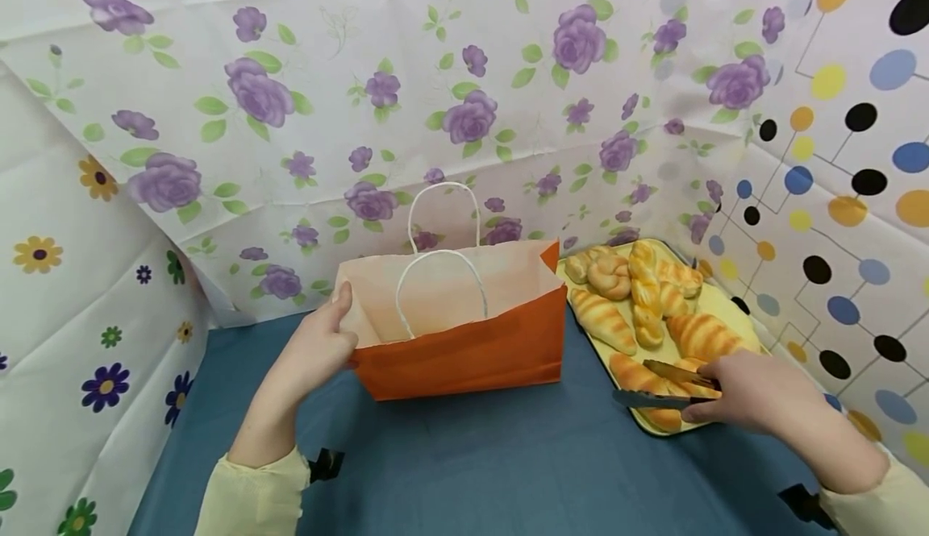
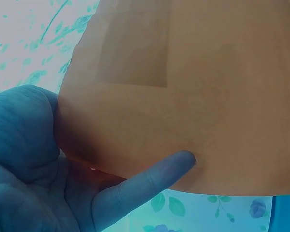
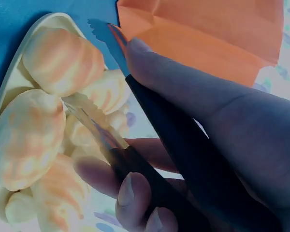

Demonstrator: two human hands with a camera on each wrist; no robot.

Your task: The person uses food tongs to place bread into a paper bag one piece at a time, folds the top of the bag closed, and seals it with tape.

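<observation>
An orange paper bag [image 1: 464, 359] with white rope handles stands on the table, its mouth facing up. My left hand [image 1: 317, 346] grips the bag's left edge; in the left wrist view the thumb [image 2: 150, 181] lies against the paper. My right hand [image 1: 755, 387] holds black-handled tongs [image 3: 157, 130] with metal serrated tips. The tong arms are spread, with no bread pinched between them. They hang over the near end of a yellow tray [image 1: 729, 314] piled with bread, close to a striped roll [image 3: 63, 60].
Several breads lie on the tray, among them a twisted loaf [image 1: 644, 294] and a knotted roll [image 1: 610, 274]. A blue cloth [image 1: 464, 471] covers the table. Flowered sheets [image 1: 435, 76] hang behind and left, a dotted sheet [image 1: 856, 222] on the right.
</observation>
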